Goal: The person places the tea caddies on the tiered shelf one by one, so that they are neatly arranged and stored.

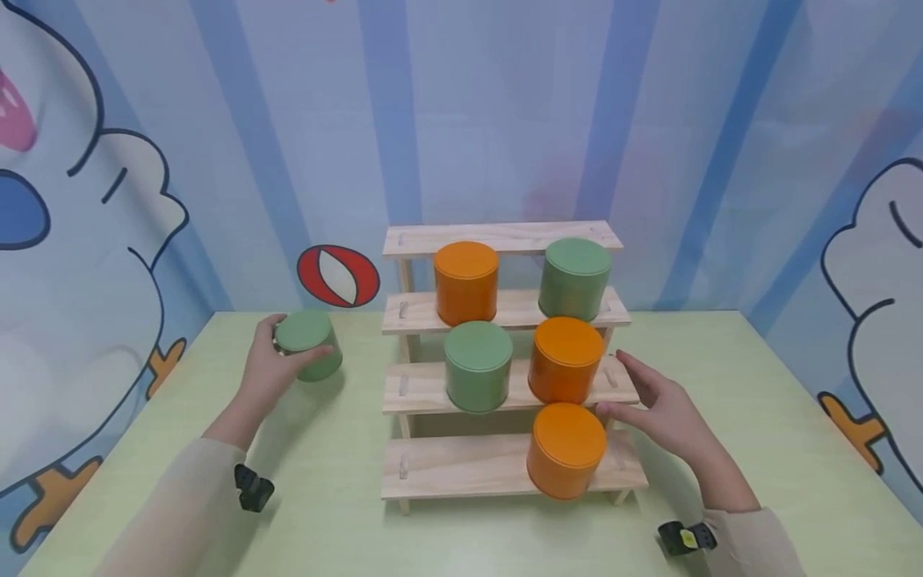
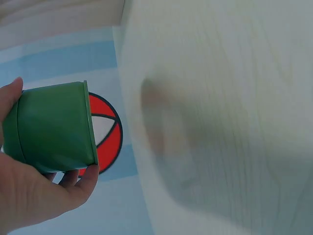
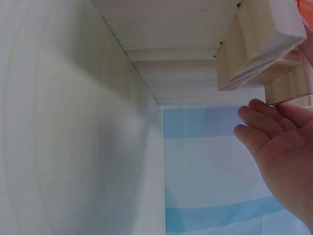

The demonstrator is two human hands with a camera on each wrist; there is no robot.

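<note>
My left hand (image 1: 270, 365) grips a green round tin (image 1: 308, 344) left of the stepped wooden rack (image 1: 461, 466), thumb on one side and fingers on the other. In the left wrist view this green tin (image 2: 54, 127) is off the table, its shadow falling on the tabletop. At the rack's right end is my right hand (image 1: 667, 417), its fingers extended beside the steps and its thumb close to an orange tin (image 1: 566, 450) on the lowest step. The right wrist view has the right hand (image 3: 279, 142) with nothing in its palm; whether it touches the wood I cannot tell.
On the second step up stand a green tin (image 1: 479, 367) and an orange tin (image 1: 566, 361). Above them are another orange tin (image 1: 465, 284) and green tin (image 1: 574, 279). The top step (image 1: 505, 238) is bare wood. A printed blue backdrop (image 1: 490, 120) rises behind the table (image 1: 310, 497).
</note>
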